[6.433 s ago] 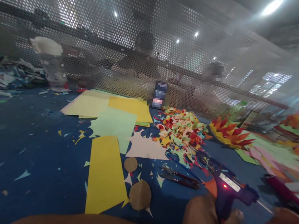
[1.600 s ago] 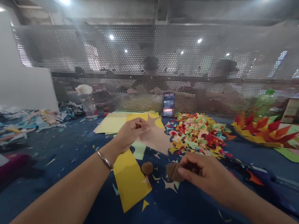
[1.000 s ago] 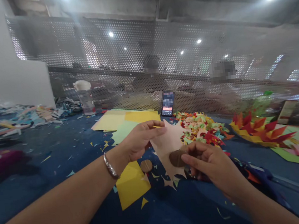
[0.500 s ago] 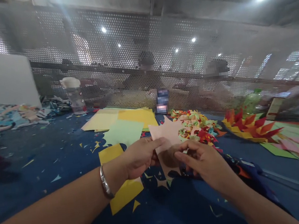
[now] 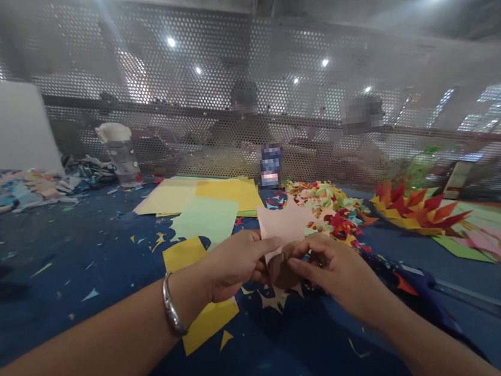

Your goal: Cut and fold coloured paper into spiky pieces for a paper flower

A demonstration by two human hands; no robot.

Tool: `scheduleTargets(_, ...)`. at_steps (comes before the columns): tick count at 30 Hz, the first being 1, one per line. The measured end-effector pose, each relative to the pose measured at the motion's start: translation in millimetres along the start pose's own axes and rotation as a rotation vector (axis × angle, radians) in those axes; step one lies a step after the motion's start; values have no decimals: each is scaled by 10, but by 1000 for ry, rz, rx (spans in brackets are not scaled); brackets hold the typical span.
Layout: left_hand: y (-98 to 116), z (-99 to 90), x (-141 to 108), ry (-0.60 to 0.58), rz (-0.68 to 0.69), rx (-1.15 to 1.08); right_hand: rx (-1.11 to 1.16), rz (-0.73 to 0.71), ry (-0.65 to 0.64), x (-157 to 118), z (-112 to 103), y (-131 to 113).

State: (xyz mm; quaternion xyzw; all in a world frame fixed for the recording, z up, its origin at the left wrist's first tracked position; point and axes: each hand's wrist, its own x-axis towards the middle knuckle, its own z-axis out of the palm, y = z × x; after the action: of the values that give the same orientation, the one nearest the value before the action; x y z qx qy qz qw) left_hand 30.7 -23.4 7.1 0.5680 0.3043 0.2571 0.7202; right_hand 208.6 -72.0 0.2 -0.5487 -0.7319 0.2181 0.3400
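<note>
A pale pink sheet of paper point(image 5: 284, 223) is held up in front of me, its lower part in shadow. My left hand point(image 5: 236, 265), with a silver bracelet at the wrist, pinches the sheet's left edge between thumb and fingers. At its lower right, my right hand point(image 5: 322, 261) has thumb and fingertips closed on the paper. Under my left wrist lies a yellow sheet point(image 5: 210, 328). A light green sheet point(image 5: 206, 217) with a cut, jagged left edge lies just beyond my left hand.
Behind are stacked yellow sheets point(image 5: 228, 193), an upright phone point(image 5: 270, 164) and a cup point(image 5: 120, 154). Small colourful paper pieces point(image 5: 338, 202) are heaped right of centre, beside an orange pointed paper form point(image 5: 420, 208). People sit beyond a perforated screen point(image 5: 205, 108).
The pink sheet has turned and its top has shifted slightly right. Both hands keep hold of it, the right one moving slightly left. The view has shifted a little.
</note>
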Motion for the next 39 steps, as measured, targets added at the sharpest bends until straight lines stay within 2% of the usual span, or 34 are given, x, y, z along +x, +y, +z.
scheduleTargets(4,-4,-15,0,4,-7,2,51,18,-12,1,-2,-23)
scheduleTargets(8,-6,-37,-28,-143,40,39,140,39,-58,-3,3,-23)
scheduleTargets(10,-2,-42,-41,-172,74,74,142,70,-46,-7,12,-14)
scheduleTargets(15,19,-37,-52,-150,175,176,191,140,-6,-11,27,-30)
scheduleTargets(19,3,-41,-42,-112,195,226,255,167,-5,-11,28,-62)
scheduleTargets(26,-36,-53,-13,-36,-42,85,314,150,4,-18,21,-45)
scheduleTargets(29,10,-35,-4,103,15,89,209,123,66,-9,-34,-34)
scheduleTargets(31,34,-43,14,197,82,91,51,70,81,-12,-80,-22)
scheduleTargets(35,45,-111,65,325,201,47,-293,42,-93,-60,-145,12)
scheduleTargets(39,54,-154,77,342,264,8,-411,64,-192,-121,-164,33)
